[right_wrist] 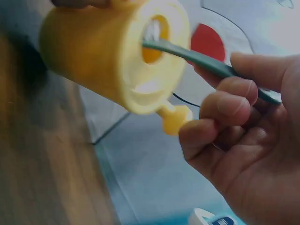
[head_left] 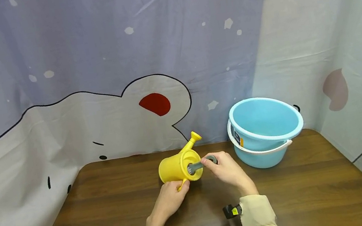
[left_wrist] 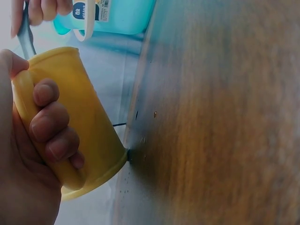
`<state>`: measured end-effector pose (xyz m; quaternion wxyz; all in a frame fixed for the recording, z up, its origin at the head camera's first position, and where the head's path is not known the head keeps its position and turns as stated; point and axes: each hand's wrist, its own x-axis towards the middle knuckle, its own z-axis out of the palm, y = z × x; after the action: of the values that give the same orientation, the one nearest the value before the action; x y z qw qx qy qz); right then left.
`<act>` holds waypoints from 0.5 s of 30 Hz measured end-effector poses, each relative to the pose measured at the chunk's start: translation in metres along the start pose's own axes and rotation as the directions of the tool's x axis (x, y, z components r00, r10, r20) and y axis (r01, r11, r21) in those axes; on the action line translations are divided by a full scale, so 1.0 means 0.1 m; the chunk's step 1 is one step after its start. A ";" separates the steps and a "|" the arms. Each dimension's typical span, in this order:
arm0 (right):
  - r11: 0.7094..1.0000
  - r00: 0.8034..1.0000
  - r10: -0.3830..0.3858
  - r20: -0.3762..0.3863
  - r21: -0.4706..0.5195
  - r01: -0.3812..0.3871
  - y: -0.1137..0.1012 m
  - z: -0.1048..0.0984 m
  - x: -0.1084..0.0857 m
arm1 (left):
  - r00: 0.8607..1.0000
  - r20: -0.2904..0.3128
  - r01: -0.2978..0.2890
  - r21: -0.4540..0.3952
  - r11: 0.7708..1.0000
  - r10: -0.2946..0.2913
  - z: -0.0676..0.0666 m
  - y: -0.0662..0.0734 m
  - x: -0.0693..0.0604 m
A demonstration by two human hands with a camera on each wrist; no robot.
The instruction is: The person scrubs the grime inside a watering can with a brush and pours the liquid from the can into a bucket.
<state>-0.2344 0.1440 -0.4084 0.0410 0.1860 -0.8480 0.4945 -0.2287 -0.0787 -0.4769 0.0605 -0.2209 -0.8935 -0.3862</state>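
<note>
A yellow watering can is tipped on its side over the table, its open top facing right and its spout pointing up and away. My left hand grips the can's handle, fingers curled round it in the left wrist view. Between the thumb and fingers of my right hand is the grey handle of a brush. Its white bristles reach into the can's opening, and the rest of its head is hidden inside.
A light blue bucket with a white carrying handle stands at the back right of the brown wooden table. Behind the table hangs a printed curtain, which also runs along the sides.
</note>
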 end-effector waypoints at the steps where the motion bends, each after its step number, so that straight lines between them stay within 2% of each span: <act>1: 0.999 1.000 -0.012 -0.017 -0.031 0.012 0.01 0.04 0.02 | 1.000 0.000 -0.001 0.000 1.000 0.001 0.00 -0.01 0.00; 3: 0.995 0.999 -0.037 -0.039 -0.089 0.034 0.01 0.13 0.05 | 1.000 0.004 0.003 -0.007 1.000 -0.003 0.00 -0.01 0.00; 6: 0.987 0.998 -0.059 -0.028 -0.150 0.054 0.01 0.25 0.07 | 1.000 0.009 0.001 -0.015 1.000 -0.001 0.00 -0.02 0.00; 15: 0.985 0.998 -0.055 0.012 -0.166 0.057 0.01 0.27 0.07 | 1.000 0.008 -0.008 -0.021 1.000 0.008 0.01 -0.03 0.01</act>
<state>-0.2379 0.1197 -0.4215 0.0670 0.2076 -0.8809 0.4200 -0.2307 -0.0794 -0.4790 0.0561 -0.2264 -0.8889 -0.3943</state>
